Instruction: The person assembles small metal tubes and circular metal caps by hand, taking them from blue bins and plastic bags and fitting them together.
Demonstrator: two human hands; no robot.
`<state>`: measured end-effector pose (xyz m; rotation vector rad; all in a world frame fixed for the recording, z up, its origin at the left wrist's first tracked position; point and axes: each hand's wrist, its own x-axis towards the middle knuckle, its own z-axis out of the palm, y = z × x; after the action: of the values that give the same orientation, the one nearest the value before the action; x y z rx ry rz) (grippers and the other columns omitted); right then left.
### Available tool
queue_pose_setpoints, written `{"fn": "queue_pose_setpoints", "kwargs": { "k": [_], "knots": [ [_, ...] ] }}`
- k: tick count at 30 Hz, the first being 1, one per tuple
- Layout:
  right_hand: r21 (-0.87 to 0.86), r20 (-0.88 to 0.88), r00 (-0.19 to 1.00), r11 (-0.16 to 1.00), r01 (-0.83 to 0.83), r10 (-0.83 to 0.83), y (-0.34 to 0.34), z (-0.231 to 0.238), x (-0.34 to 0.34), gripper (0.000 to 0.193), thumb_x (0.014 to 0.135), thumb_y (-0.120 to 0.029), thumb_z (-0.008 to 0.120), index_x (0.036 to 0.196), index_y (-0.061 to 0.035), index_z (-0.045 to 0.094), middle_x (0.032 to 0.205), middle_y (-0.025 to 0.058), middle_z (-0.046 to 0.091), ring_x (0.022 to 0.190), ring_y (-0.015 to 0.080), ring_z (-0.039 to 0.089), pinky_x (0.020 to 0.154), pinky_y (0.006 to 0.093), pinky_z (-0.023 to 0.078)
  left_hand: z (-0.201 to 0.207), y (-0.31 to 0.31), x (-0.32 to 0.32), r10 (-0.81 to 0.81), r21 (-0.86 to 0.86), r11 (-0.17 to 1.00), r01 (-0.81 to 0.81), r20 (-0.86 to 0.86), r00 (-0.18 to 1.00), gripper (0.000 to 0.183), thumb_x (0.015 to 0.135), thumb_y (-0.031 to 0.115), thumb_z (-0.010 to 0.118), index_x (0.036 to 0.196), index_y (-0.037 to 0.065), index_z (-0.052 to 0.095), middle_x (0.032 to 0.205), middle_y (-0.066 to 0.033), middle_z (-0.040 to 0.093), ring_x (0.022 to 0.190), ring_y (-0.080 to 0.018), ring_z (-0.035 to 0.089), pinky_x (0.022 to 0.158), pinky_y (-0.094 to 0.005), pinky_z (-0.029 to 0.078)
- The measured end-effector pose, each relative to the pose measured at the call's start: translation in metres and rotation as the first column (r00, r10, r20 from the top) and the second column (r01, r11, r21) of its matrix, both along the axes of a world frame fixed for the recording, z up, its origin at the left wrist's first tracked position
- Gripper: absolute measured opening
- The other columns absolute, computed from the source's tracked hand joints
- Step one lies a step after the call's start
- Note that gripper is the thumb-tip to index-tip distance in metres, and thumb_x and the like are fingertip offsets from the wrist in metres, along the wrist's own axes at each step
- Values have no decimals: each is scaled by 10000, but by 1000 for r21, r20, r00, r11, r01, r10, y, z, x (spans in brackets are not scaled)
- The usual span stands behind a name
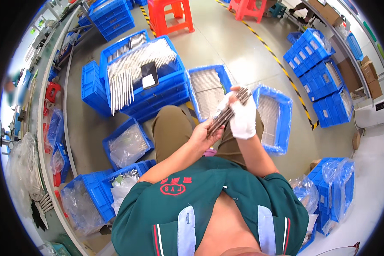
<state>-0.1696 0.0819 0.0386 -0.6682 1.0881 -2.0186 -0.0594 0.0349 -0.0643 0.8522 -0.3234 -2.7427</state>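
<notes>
A bundle of slim, dark metal rods that look like drill bits [221, 120] slants up to the right above my lap. My bare left hand [204, 135] is closed around its lower end. On my right hand [244, 118] is a white glove, and its fingers wrap the upper end, where the rod tips fan out. Just beyond my hands sits a blue crate [190, 91] lined with plastic and filled with rows of pale rods. To its right, partly behind my right hand, stands another lined blue crate [284, 123] of similar rods.
Stacked blue crates [166, 91] at front left carry loose pale rods [121, 85] and a dark phone-like slab [149, 73]. Bagged crates [128, 145] stand by my left leg. More crates [324, 81] line the right. Red stools [170, 19] stand farther off; a bench [51, 64] runs left.
</notes>
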Motion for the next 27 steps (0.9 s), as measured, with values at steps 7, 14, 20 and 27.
{"fn": "queue_pose_setpoints", "kwargs": {
  "k": [7, 14, 20, 27],
  "knots": [
    [-361, 553, 707, 892, -273, 440, 26, -44, -47, 384, 923, -377, 405, 870, -26, 552, 682, 102, 576, 769, 262, 582, 758, 454, 468, 10, -37, 27, 342, -773, 632, -44, 227, 912, 221, 883, 274, 558, 874, 53, 548, 595, 12, 481, 425, -39, 402, 363, -206, 314],
    [337, 541, 529, 408, -849, 654, 62, -73, -18, 433, 901, -421, 449, 963, 2, 518, 733, 144, 619, 533, 201, 593, 471, 332, 503, 56, -91, 28, 235, -908, 7, 418, 408, 882, 280, 789, 246, 638, 904, -7, 611, 693, -55, 574, 632, -95, 523, 591, -252, 429],
    [-180, 558, 151, 297, -938, 816, 60, -73, -5, 389, 853, -409, 547, 831, -22, 511, 563, 113, 536, 420, 201, 519, 405, 307, 442, 93, -91, 9, 41, -936, -14, 352, 351, 936, 288, 808, 230, 629, 950, -16, 582, 711, -25, 555, 647, -76, 491, 600, -231, 421],
    [16, 633, 333, 418, -908, 699, 52, -77, 13, 309, 852, -367, 573, 900, -74, 489, 567, -21, 400, 434, 86, 335, 407, 209, 253, 116, -89, -1, 46, -906, -248, 343, 342, 938, 245, 854, 193, 581, 963, -23, 546, 730, -50, 569, 695, -92, 538, 588, -248, 433]
  ]
}}
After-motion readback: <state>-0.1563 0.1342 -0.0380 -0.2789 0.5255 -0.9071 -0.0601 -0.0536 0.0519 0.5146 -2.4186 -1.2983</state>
